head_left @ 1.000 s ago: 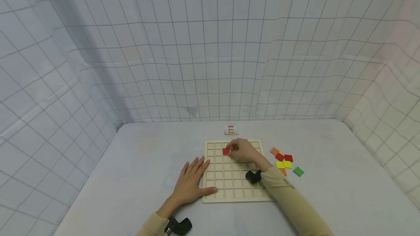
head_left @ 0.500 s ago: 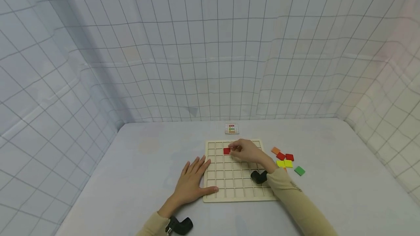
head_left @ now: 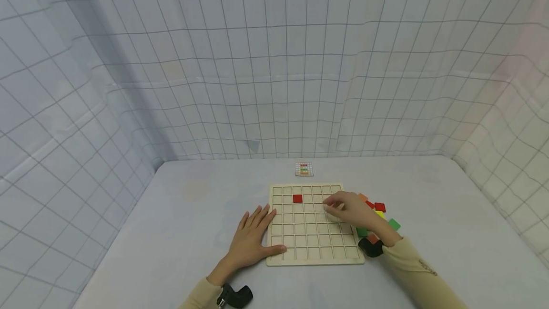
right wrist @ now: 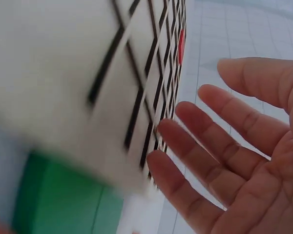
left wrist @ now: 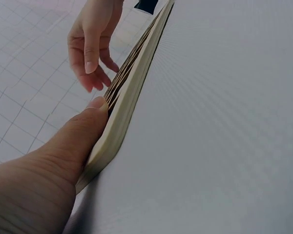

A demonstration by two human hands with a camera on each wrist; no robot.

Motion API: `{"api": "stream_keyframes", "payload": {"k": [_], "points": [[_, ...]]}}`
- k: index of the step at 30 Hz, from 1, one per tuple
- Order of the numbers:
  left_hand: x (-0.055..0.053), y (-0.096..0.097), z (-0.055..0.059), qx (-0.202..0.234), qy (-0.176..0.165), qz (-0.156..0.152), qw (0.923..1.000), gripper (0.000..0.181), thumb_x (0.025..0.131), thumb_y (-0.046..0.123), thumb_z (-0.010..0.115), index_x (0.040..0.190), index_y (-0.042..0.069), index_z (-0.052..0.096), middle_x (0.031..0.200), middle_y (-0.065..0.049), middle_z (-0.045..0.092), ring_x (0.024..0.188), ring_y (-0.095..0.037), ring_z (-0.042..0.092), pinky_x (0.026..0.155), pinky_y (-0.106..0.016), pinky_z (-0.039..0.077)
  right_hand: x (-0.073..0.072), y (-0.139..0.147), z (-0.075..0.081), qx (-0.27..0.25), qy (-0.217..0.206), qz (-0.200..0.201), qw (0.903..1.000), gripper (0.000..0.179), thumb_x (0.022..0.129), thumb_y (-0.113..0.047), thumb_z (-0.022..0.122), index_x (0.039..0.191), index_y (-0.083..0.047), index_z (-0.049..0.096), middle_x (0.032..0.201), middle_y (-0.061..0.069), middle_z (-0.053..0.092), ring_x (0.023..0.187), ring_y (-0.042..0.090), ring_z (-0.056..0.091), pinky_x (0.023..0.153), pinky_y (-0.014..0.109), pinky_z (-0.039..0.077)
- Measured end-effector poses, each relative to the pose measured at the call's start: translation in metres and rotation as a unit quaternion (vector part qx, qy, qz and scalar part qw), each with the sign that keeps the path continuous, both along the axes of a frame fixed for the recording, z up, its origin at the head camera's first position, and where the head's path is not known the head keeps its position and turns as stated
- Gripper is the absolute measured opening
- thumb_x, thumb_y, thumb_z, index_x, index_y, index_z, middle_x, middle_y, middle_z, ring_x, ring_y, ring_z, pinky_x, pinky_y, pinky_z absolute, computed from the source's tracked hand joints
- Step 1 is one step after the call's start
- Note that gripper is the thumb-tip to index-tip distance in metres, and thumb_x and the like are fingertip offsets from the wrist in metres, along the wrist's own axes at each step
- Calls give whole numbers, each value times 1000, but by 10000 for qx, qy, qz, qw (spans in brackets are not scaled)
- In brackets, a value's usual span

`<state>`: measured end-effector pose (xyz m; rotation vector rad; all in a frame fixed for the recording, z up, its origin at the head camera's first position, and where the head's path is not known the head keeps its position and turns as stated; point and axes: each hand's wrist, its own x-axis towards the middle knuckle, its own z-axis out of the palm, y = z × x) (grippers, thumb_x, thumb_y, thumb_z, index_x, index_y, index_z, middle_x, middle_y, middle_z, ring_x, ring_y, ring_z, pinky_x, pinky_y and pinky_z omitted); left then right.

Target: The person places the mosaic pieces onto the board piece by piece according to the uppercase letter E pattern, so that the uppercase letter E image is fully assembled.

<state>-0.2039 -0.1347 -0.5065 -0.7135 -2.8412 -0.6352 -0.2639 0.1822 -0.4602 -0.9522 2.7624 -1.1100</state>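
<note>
A pale wooden grid board (head_left: 300, 254) lies on the table, with one red square tile (head_left: 298, 198) set in a cell of its second row. My left hand (head_left: 249, 242) rests spread at the board's left edge, its thumb (left wrist: 78, 129) lying on the front corner. Over the right part of the board hovers my right hand (head_left: 349, 208), fingers loosely bent and holding nothing, as the right wrist view shows. Beside it, partly hidden by that hand and wrist, lie loose tiles: red (head_left: 380, 207), yellow (head_left: 380, 213), orange (head_left: 363, 197) and green (head_left: 393, 224).
A small card with a coloured grid pattern (head_left: 304, 169) lies behind the board. Grid-lined white curtains (head_left: 274, 85) enclose the table (head_left: 201, 194) at the back and sides. A black wrist camera (head_left: 371, 247) sits on the right wrist, close to the board's right edge.
My right hand has let go of the red tile, which stays in its cell, and has moved right toward the loose tiles. The left hand stays on the board's edge.
</note>
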Motion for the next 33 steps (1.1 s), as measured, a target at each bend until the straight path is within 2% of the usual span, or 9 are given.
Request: {"api": "stream_keyframes", "payload": {"k": [3,7,11,15,24,33], "points": [[1,0,0,1,37,26,10000,96,77,72,57,149,12,33,153,-10,28,140,-30,19,111,-52,7,5,16,0,82,41,-307,9995,18,93,-19,64,105,-6,69,102,1,65,86,15,61,70,30,51],[2,-1,0,-1,28,63,10000,97,77,73,56,149,12,33,153,-10,28,140,-30,19,111,-52,7,10,34,2,250,99,-915,9954,15,92,-19,65,100,-8,70,94,-1,66,78,14,60,65,31,50],[2,0,-2,-9,35,77,10000,98,76,74,56,149,13,33,153,-10,28,140,-30,19,111,-52,8,13,49,5,596,101,-1563,9859,14,89,-22,68,96,-10,71,89,-2,64,75,14,56,64,32,47],[2,0,-2,52,104,79,9999,96,77,73,57,149,13,35,152,-10,29,140,-30,20,110,-53,8,14,61,8,913,88,-1983,9758,16,86,-23,72,93,-10,70,88,-1,63,76,17,55,63,34,46],[1,2,-3,-6,-22,106,9999,97,76,75,55,150,15,33,153,-8,26,141,-27,17,111,-50,5,16,75,8,1530,-209,-2518,9554,43,80,-30,77,102,3,63,83,8,60,69,21,53,59,36,48],[1,2,-1,7,-3,70,10000,96,77,73,57,149,14,33,153,-9,28,141,-29,18,111,-51,6,17,76,7,1441,-360,-2674,9521,32,82,-28,74,96,0,67,79,5,58,66,19,50,53,31,42]]}}
